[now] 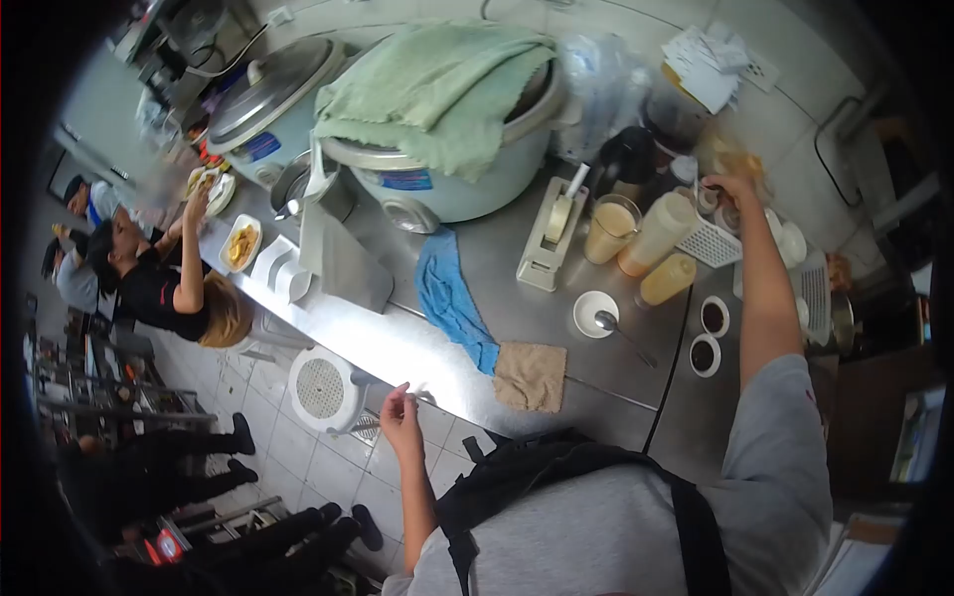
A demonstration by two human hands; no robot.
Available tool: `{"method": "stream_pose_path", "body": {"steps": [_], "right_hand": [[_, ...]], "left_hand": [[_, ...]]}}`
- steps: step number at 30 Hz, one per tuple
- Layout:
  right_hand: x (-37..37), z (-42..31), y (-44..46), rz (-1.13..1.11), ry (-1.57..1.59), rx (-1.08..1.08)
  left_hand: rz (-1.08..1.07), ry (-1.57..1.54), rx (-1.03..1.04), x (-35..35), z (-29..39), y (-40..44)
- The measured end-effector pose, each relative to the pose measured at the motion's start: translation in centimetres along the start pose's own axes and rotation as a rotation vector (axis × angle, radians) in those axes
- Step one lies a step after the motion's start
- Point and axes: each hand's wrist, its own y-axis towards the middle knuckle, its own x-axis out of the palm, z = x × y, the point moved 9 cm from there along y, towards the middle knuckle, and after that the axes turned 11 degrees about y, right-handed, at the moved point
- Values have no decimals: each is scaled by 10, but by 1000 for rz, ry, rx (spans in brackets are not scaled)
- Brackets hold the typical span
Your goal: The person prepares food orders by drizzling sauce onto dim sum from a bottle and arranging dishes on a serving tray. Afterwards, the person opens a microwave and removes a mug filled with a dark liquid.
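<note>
My right hand [733, 189] reaches to the back right of the steel counter, fingers bent over small containers beside a white perforated basket [710, 242]; what it grips is too small to tell. My left hand [399, 407] hangs in front of the counter edge, fingers curled; anything in them cannot be made out. Between my arms are a tan cloth [531, 376], a blue cloth [449, 293], a white bowl [593, 312] with a spoon [626, 336], a tape dispenser [553, 238], a jug of tan liquid [609, 230] and squeeze bottles [668, 279].
Two small sauce dishes [705, 355] lie near my right forearm. Large cookers, one under a green cloth [437, 94], line the back. A white stool [323, 387] stands below the counter. At the left, a co-worker [149, 288] handles food; other people are farther off.
</note>
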Motion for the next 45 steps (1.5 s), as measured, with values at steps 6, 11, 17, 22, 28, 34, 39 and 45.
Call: {"method": "stream_pose_path", "body": {"steps": [6,11,17,22,28,34,39,45], "right_hand": [[13,-1,-24,-143,-84,69],[4,-56,-157,293,10,-556],[65,-36,-308,298,355,-641],[162,-26,-330,-53,351,-493],[230,-55,-375,-294,162,-659],[252,-61,-410,-402,36,-757],[252,-46,-420,-461,18,-727],[246,-47,-426,-478,13,-718]], "left_hand": [[-282,201,179,64,52,-1],[-257,240,238,75,71,-1],[-262,235,241,69,65,6],[-246,190,289,66,77,13],[-72,91,282,42,74,3],[-75,125,184,17,29,-15],[-36,117,126,-2,15,-19],[26,63,158,-5,30,-8]]}}
